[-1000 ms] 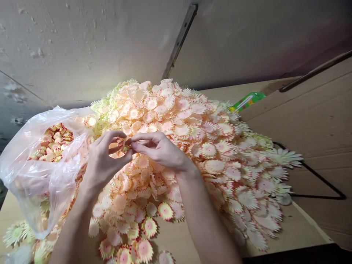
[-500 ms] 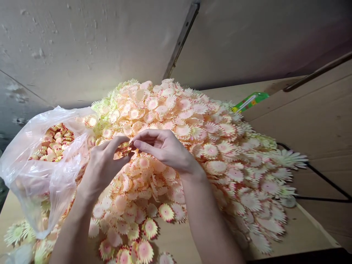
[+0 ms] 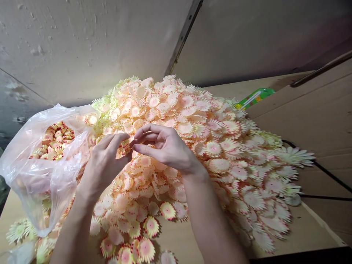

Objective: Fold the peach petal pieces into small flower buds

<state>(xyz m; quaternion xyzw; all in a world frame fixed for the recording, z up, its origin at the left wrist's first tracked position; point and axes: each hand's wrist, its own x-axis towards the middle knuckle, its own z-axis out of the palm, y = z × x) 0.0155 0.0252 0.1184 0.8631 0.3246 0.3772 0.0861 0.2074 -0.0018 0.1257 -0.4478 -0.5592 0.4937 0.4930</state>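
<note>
Flower (image 3: pixel 124 147), small, red-edged, curled: it sits at the left hand (image 3: pixel 106 159), in the gap between thumb and forefinger, above the near slope of a broad pile. From my remote seat I read the left hand as grasping it, thumb below, forefinger above; the tips are partly hidden.

Right hand (image 3: pixel 167 150) faces the left, fingers bent, thumb and forefinger tips close by the flower. I cannot tell whether these tips pinch anything or touch the flower; the little gap there is too small for me to resolve. Both wrists come in from the near edge, forearms bare.

Pile (image 3: pixel 189 128): many thin flowers overlapping, pale pink centres, fringed rims, some tinged red. Greener ones lie at the far left of the heap; a larger white flower (image 3: pixel 298 157) sticks out at its right end. Loose flowers (image 3: pixel 146 250) lie on the table (image 3: pixel 178 238) between the forearms.

To the left I note a translucent bag (image 3: pixel 16 165), mouth open, with red-edged curled flowers (image 3: pixel 59 139) inside. Behind the pile, right side: a green packet (image 3: pixel 260 96), beside cardboard (image 3: pixel 316 121). A grey wall (image 3: pixel 110 47) backs everything, its surface blistered at left, with a metal strip (image 3: pixel 184 35) running down it.
</note>
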